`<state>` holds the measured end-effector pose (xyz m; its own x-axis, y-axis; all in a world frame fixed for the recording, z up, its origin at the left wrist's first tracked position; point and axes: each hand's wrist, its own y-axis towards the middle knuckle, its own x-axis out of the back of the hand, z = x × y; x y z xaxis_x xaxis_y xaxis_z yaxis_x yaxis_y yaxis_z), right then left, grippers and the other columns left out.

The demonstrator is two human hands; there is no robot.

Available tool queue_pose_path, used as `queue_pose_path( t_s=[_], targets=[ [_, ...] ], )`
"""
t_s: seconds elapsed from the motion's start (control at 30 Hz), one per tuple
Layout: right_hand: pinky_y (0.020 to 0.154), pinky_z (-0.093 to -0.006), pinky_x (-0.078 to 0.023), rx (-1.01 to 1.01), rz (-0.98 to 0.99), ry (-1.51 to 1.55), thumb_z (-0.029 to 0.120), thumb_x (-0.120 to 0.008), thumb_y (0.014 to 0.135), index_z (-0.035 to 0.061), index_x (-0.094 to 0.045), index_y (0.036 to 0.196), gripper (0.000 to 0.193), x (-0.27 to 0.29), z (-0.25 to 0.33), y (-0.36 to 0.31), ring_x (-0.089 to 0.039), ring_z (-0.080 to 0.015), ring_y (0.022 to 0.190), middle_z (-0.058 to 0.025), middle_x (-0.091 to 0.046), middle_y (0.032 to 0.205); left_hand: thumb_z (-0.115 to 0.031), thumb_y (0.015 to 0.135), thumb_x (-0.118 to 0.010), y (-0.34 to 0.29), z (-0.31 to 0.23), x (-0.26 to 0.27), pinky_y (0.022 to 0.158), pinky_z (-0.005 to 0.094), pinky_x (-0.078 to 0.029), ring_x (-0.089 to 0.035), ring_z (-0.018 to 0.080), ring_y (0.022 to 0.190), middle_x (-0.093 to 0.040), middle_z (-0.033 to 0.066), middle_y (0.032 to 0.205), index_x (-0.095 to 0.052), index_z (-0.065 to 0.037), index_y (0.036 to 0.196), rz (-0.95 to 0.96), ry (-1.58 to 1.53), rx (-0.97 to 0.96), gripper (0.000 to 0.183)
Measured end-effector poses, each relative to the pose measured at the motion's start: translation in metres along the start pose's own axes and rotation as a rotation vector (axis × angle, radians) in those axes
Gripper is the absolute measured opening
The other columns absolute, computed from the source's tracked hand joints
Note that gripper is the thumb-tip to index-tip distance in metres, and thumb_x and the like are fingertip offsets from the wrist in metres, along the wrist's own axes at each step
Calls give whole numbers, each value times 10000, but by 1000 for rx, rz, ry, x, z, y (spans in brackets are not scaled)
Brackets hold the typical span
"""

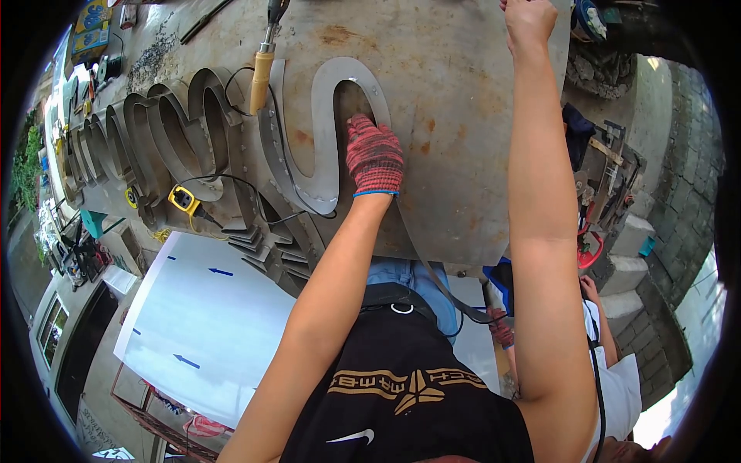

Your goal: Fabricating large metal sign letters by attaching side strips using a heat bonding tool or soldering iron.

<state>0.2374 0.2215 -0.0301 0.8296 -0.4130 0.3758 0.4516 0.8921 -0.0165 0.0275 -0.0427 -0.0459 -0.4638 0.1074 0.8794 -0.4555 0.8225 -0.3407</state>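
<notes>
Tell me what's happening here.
The person's left hand, in a red-and-black glove, is at the bend of a curved metal piece on a metal table. The bare right hand reaches out, fingers curled; whether it holds anything is unclear. A wooden-handled tool is beside the piece, with more bent metal strips to the left.

ok so one wooden-handled soldering iron (pixel 262 81), one yellow socket (pixel 184 200), one tape measure (pixel 132 197), all left of the left hand (pixel 374 157)
</notes>
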Motion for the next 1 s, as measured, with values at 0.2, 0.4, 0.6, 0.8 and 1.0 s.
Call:
queue_pose_path(
  t_s=[0.2, 0.4, 0.6, 0.8, 1.0],
  targets=[
    [547, -278, -480, -110, 2, 189, 128, -677, 967, -24, -760, 993, 174, 22, 3, -4, -610, -114, 607, -23, -684, 738, -248, 967, -613, 0, 0, 0, 983, 516, -547, -641, 467, 1176, -571, 347, 1374, -505, 44, 1283, 21, -16, 33, 443],
    [634, -334, -552, -401, 690, 1466, 170, -722, 937, -17, -767, 976, 196, 48, 19, -74, -691, -203, 717, -90, -730, 782, -240, 965, -618, 0, -2, 2, 973, 516, -547, -640, 468, 1170, -579, 346, 1359, -507, 36, 1272, 40, -28, 46, 428],
    [555, -258, -429, -108, 414, 253, 193, -679, 978, -9, -774, 1023, 227, 16, 29, -169, -511, -43, 607, 35, -632, 685, -233, 966, -608, 1, -5, 6, 973, 517, -547, -646, 478, 1153, -566, 357, 1370, -506, 34, 1275, 65, -41, 41, 421],
    [573, -284, -457, -90, 457, 11, 207, -684, 954, 9, -776, 996, 222, 2, 30, -185, -545, -69, 616, 3, -643, 669, -224, 964, -611, 1, -6, 9, 947, 522, -545, -658, 473, 1105, -612, 336, 1289, -518, 35, 1234, 48, -67, 26, 385],
    [590, -302, -472, -74, 465, 16, 242, -679, 937, 16, -779, 989, 253, -4, 30, -183, -563, -94, 626, -20, -651, 668, -224, 962, -613, 1, -8, 12, 949, 521, -539, -660, 465, 1095, -624, 318, 1269, -527, 27, 1223, 43, -55, 28, 372]
  ],
)
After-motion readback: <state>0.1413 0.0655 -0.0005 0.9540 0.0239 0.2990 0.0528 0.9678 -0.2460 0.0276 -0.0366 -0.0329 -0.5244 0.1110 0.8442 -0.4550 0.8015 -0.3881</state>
